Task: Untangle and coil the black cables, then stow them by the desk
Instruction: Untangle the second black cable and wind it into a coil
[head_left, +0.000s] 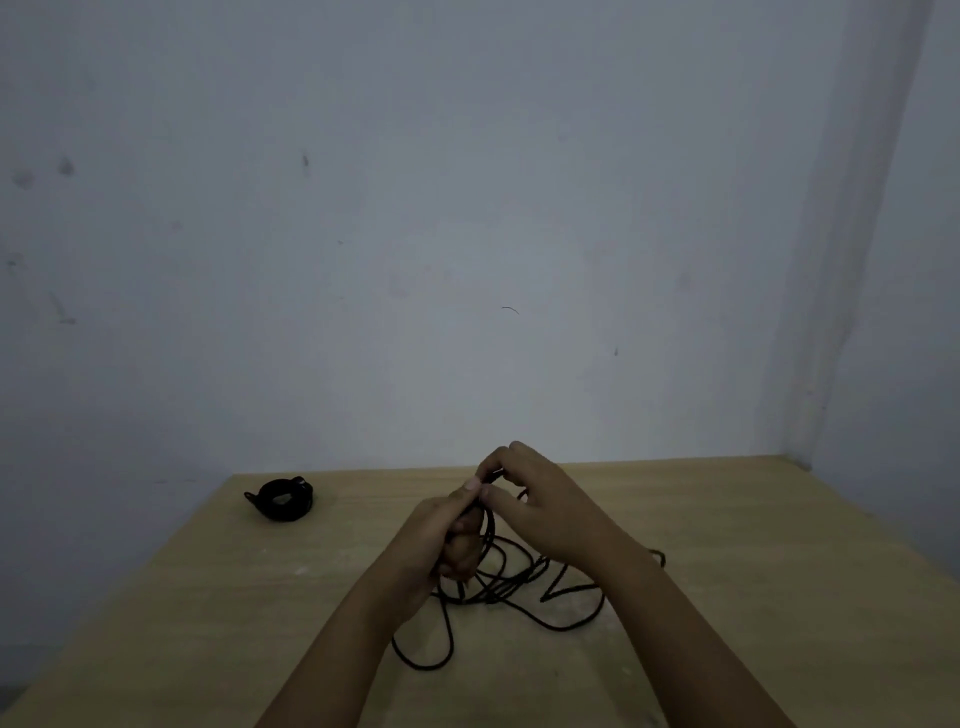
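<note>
A loose black cable (524, 610) lies in tangled loops on the wooden desk (753, 571), partly under my forearms. My left hand (441, 535) grips several strands of it, held upright above the desk. My right hand (535, 499) pinches the cable's top part between thumb and fingers, right beside my left thumb. A second black cable (283, 499) sits coiled in a tight bundle near the desk's far left corner, apart from both hands.
The desk stands against a pale grey wall (467, 234), in a corner at the right. Its left edge runs diagonally toward me. The room is dim.
</note>
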